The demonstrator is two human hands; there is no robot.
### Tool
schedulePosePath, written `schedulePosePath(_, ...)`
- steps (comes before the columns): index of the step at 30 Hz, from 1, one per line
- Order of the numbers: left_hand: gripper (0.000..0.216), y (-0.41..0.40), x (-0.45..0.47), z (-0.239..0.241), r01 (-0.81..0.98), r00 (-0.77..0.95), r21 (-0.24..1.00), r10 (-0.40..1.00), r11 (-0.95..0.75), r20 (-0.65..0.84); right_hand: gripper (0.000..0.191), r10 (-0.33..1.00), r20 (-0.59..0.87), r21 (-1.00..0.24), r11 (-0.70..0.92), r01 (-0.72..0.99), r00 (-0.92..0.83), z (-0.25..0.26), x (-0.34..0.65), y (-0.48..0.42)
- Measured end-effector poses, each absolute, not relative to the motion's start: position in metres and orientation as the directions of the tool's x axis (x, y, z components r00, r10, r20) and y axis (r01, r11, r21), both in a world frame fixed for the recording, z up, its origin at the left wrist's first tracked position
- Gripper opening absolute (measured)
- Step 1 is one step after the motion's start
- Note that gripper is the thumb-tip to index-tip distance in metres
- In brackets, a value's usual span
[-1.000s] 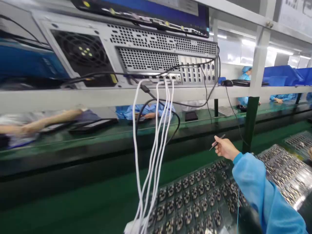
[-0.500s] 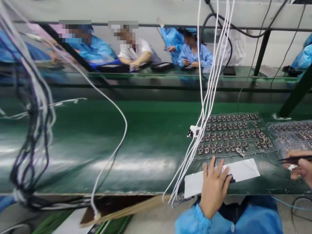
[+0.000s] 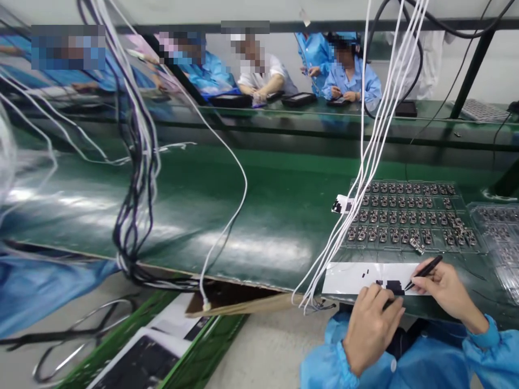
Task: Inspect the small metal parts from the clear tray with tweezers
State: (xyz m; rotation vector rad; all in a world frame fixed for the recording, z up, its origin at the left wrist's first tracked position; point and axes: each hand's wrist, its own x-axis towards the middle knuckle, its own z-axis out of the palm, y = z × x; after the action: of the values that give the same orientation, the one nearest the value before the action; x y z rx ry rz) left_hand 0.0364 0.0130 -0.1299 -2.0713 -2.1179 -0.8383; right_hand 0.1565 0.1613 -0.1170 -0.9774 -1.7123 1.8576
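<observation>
A white sheet (image 3: 344, 278) with small black stickers (image 3: 394, 287) on it lies at the near edge of the bench. My left hand (image 3: 373, 324) is bent over the sheet's near edge, its fingers curled together and gripping there; the fingertips are partly hidden. My right hand (image 3: 444, 286) holds slim black tweezers (image 3: 427, 270) like a pen, the tip down at the right end of the black stickers. Just beyond the sheet is a clear plastic tray (image 3: 436, 237) with rows of small metal parts (image 3: 393, 217). One loose metal part (image 3: 417, 246) lies tilted at its near edge.
White cables (image 3: 381, 140) hang down left of the tray, across a small white-and-black card (image 3: 343, 204). A second clear tray (image 3: 500, 232) stands to the right. Dark cable bundles (image 3: 133, 216) hang at left. Co-workers (image 3: 352, 81) sit behind the far bench.
My right hand has come in from the right with the tweezers to the black stickers. My left hand has gone from spread on the sheet to curled at its near edge. The view has shifted left.
</observation>
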Motion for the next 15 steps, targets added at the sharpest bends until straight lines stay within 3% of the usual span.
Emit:
schedulePosePath(8, 0.024, 0.0182, 0.0404, -0.1363, 0.965, -0.083, 0.263, 0.948, 0.0, 0.307, 0.035, 0.692, -0.26, -0.965, -0.159, 0.209, -0.674, -0.1219, 0.1571, 0.1624)
schedulePosePath(15, 0.023, 0.0183, 0.0391, -0.134, 0.947, -0.1, 0.32, 0.955, 0.006, 0.278, 0.035, 0.677, -0.308, -0.95, -0.186, 0.25, -0.669, -0.1217, 0.1562, 0.1648)
